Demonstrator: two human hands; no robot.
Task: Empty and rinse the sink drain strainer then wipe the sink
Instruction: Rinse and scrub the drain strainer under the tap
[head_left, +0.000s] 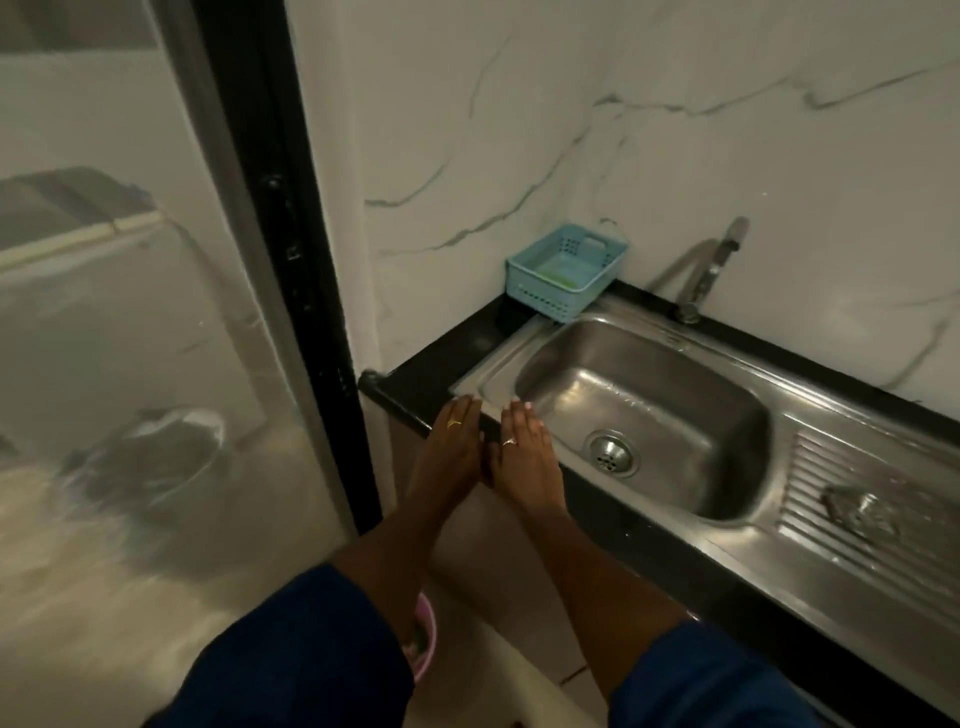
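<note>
A stainless steel sink (535, 358) is set in a black counter. Its round metal drain strainer (611, 452) sits in the drain hole at the basin's bottom. My left hand (450, 449) lies flat, palm down, on the counter's front left edge. Beside it, my right hand (524, 457) lies flat on the sink's front left rim, fingertips at the basin's edge. Both hands hold nothing and their fingers are stretched out. A ring shows on each hand. The strainer is a short way to the right of my right hand.
A light blue plastic basket (563, 270) stands at the counter's back left corner. A metal tap (701, 275) rises behind the basin. A crumpled wet thing (860, 512) lies on the ribbed drainboard. A pink bucket (423, 642) is on the floor below. A glass door (156, 364) is left.
</note>
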